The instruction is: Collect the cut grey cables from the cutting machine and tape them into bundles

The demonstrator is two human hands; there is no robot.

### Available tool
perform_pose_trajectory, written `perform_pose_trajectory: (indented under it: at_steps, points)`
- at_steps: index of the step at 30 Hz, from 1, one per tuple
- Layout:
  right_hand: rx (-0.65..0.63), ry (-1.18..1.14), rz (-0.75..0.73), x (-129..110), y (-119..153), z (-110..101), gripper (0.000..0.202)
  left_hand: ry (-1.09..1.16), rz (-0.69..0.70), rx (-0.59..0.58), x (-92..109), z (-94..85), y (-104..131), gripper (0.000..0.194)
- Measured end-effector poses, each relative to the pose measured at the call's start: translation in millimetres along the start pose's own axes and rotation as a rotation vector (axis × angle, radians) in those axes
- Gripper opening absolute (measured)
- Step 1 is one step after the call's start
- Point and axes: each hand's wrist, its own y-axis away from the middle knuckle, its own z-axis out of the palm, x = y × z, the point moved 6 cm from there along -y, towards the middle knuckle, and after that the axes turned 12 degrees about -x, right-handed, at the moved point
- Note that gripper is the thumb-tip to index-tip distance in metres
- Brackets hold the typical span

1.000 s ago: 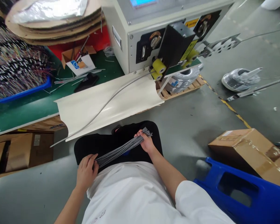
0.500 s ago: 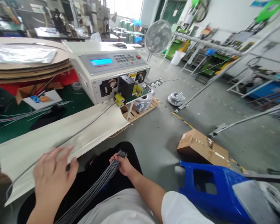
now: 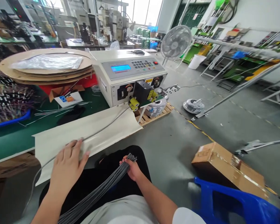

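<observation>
My right hand point(image 3: 132, 168) is closed around one end of a bundle of grey cables point(image 3: 102, 189), which slants across my lap. Over the cream-coloured trough point(image 3: 107, 137), my left hand point(image 3: 68, 158) is open, palm down, its fingertips at a single grey cable point(image 3: 100, 128). Whether they press on that cable I cannot tell. The cable runs out of the yellow rollers point(image 3: 133, 103) of a wire-cutting machine point(image 3: 128, 74) with a lit blue display, along the trough and over its near end.
Left of the machine are stacked cardboard discs point(image 3: 49, 74), a small open box point(image 3: 66, 96) and a blue tray point(image 3: 11, 119) of wire parts. A standing fan point(image 3: 176, 43) and a cable coil point(image 3: 193, 106) stand beyond. On my right are a carton point(image 3: 228, 168) and a blue plastic stool point(image 3: 235, 193).
The camera view has swung left, so the machine appears farther right. My left hand has moved forward to the cable on the trough. My right hand still holds the bundle.
</observation>
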Motion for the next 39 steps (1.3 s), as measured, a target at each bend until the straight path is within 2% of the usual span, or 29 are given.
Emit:
perform_pose_trajectory:
  at_steps: [5,11,16,18,20,22,23,26,29,33,36,39]
  points:
    - [0.008,0.021,-0.005,-1.3,0.9,3.3,0.021,-0.072,0.08,-0.126,-19.5,9.3,19.1,0.057]
    - [0.017,0.024,0.025,-1.7,0.8,3.2,0.022,-0.124,0.067,-0.127,-39.4,3.9,35.2,0.06]
    - [0.014,0.021,0.029,0.5,-0.6,2.1,0.022,-0.156,0.08,-0.135,-29.1,-0.2,29.0,0.067]
    - [0.014,0.029,0.031,1.0,-0.5,1.8,0.022,-0.146,0.146,-0.111,-20.9,-1.8,25.5,0.059]
    - [0.016,0.038,0.031,0.4,-0.2,1.4,0.022,-0.14,0.238,-0.04,-13.6,-8.4,27.4,0.042]
    - [0.016,0.051,0.028,-0.9,0.3,1.1,0.022,-0.164,0.341,0.045,-7.6,-18.3,38.6,0.033]
    - [0.016,0.06,0.026,-1.7,0.6,0.9,0.023,-0.181,0.391,0.073,-4.9,-22.9,47.8,0.034]
    - [0.044,0.093,0.029,-2.8,1.8,-1.5,0.028,-0.208,0.521,0.053,2.7,-26.7,85.3,0.044]
    - [0.097,0.091,0.059,0.4,2.7,-5.5,0.03,-0.186,0.572,-0.05,8.5,-12.1,127.1,0.041]
    - [0.08,0.054,0.065,4.8,2.0,-5.2,0.028,-0.157,0.534,-0.236,10.1,29.2,171.6,0.026]
    - [0.057,0.046,0.06,5.2,2.8,-3.8,0.03,-0.108,0.471,-0.352,6.1,55.9,189.5,0.022]
    - [0.054,0.049,0.06,4.1,4.5,-3.5,0.031,-0.059,0.415,-0.399,1.8,67.5,194.1,0.024]
